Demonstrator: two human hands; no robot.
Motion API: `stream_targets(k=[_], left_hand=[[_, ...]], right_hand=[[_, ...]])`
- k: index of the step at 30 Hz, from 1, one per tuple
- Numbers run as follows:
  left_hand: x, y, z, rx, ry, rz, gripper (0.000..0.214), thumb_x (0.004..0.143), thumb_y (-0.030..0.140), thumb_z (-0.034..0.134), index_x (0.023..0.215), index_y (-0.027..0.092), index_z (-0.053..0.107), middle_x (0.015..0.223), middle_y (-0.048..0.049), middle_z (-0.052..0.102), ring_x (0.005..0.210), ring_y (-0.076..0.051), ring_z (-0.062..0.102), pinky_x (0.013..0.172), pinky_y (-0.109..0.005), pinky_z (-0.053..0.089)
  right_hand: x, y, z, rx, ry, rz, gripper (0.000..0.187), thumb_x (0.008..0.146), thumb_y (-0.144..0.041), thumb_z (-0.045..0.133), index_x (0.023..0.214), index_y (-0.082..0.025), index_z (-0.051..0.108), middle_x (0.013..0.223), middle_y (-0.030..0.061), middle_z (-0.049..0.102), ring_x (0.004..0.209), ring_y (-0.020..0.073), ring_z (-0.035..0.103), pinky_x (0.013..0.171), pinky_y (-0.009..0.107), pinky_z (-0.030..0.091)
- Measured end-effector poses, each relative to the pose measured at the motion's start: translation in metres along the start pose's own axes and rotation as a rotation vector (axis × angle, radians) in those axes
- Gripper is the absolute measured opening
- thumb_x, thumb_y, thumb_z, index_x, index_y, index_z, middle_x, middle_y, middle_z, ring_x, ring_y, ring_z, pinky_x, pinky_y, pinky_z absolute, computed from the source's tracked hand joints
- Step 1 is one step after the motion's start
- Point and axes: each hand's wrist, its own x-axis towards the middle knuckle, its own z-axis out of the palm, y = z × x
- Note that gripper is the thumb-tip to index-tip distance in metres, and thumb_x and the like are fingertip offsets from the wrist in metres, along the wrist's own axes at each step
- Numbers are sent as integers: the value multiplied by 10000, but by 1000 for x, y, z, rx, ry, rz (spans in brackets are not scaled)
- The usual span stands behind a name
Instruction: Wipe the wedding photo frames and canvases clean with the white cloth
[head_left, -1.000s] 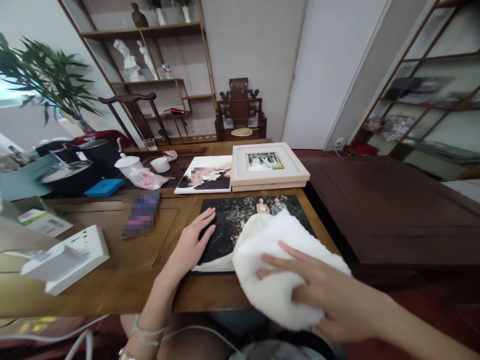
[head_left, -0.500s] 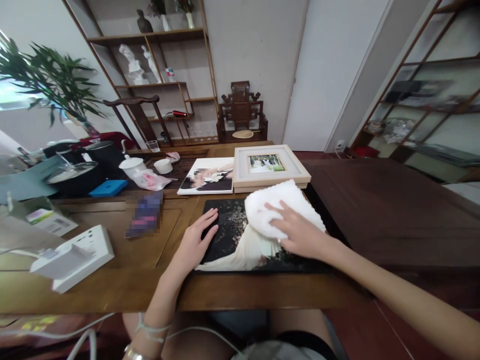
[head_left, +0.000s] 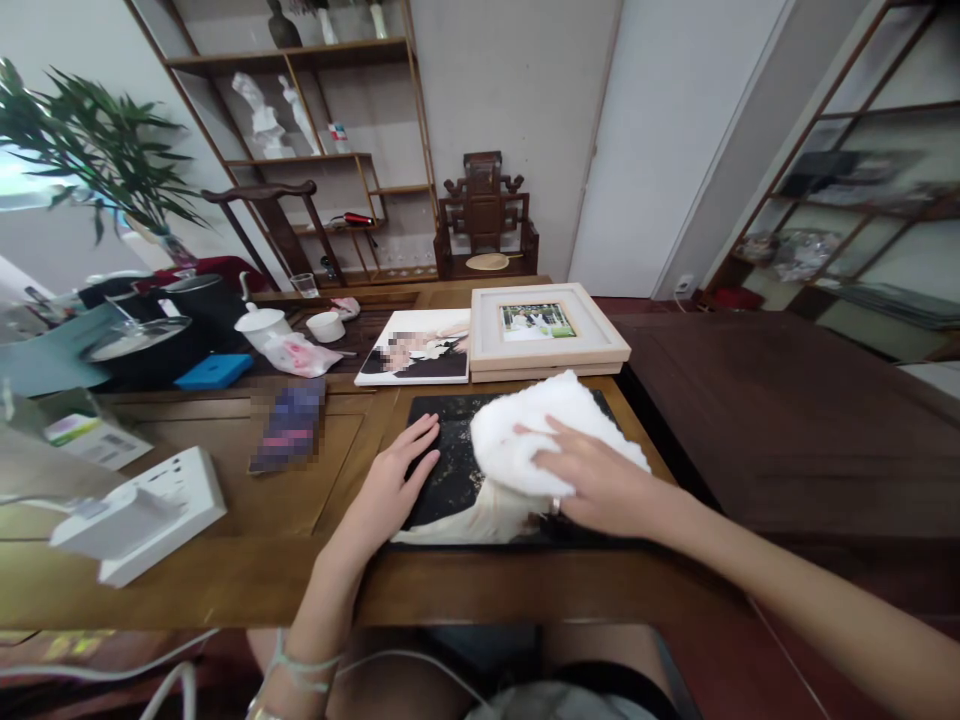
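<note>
A dark photo print (head_left: 450, 460) lies flat on the wooden table (head_left: 225, 560) in front of me. My left hand (head_left: 390, 485) rests on its left edge, fingers stretched out flat. My right hand (head_left: 592, 480) presses down on a white fluffy cloth (head_left: 517, 430) that covers the upper middle of the print; the fingers lie spread over the cloth. Just beyond the print are a second unframed photo (head_left: 416, 350) and a pale framed photo (head_left: 544, 330).
A white power strip box (head_left: 142, 510) and a blurred small item (head_left: 289, 425) lie at the left. Pots, a white teapot (head_left: 259, 325), a cup and a blue box sit at the back left. A dark bench (head_left: 772, 420) adjoins the table on the right. Shelves and a chair stand behind.
My right hand carried the cloth from the print's near right corner up onto its upper part, then slid it slightly left. My left hand has stayed in place.
</note>
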Motion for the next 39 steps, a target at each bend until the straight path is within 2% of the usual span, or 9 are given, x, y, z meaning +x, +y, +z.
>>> stream_targets(k=[4,7,11,18,21,26,32,35,39], left_hand=[[0,-2,1,-15,15,5,447,931,344,413,1254,81,577,1400,-124,504,1312,-229,454,1121,-408,317],[0,-2,2,-13,28,0,439,928,343,420,1244,87,587,1395,-122,511,1309,-232,457,1120,-409,319],[0,-2,3,-17,34,-7,431,924,344,426,1238,99,593,1386,-116,522,1307,-230,461,1114,-407,330],[1,-4,4,-20,28,7,430,929,335,414,1255,109,578,1394,-111,513,1319,-226,445,1112,-426,333],[1,-3,3,-16,24,10,430,928,327,413,1248,97,583,1392,-115,515,1313,-225,454,1111,-414,337],[-1,-1,3,-18,28,-7,426,925,324,421,1238,91,591,1386,-120,521,1308,-225,459,1115,-407,333],[-2,0,3,-40,43,-25,403,926,316,421,1236,126,595,1390,-109,518,1317,-221,448,1115,-425,330],[-2,0,3,-47,46,-23,391,925,311,420,1229,145,602,1387,-101,524,1315,-226,451,1113,-433,335],[-1,-1,4,-51,49,-21,391,922,315,428,1232,152,601,1385,-106,525,1316,-236,448,1111,-443,338]], right_hand=[[20,33,-5,-31,57,82,352,762,-71,433,1050,-118,632,1107,154,667,1145,360,536,945,547,415],[23,33,-2,-43,56,77,350,750,-58,444,1040,-114,632,1136,165,656,1237,361,462,1010,576,342],[9,-5,8,-36,-14,6,421,658,-47,522,1052,-126,647,1358,179,517,1370,357,271,1092,604,188],[-23,-71,27,26,-120,-253,170,815,-254,551,869,-167,688,1494,151,339,1380,422,174,1071,678,104],[-19,-62,23,77,-118,-219,278,740,-227,594,1000,-168,673,1474,154,377,1378,391,222,1082,661,130],[3,-12,9,-10,-16,-23,419,664,-64,513,1061,-110,640,1305,199,559,1350,293,338,1113,516,232],[16,39,-1,-114,99,121,365,740,-59,430,1047,-95,624,1247,218,586,1219,374,476,959,599,389],[9,28,2,-132,100,124,382,683,-44,469,1017,-111,641,1302,206,555,1292,370,400,1033,611,303],[-10,-19,16,-77,3,10,383,625,-59,508,946,-179,678,1439,132,436,1387,340,233,1104,614,150]])
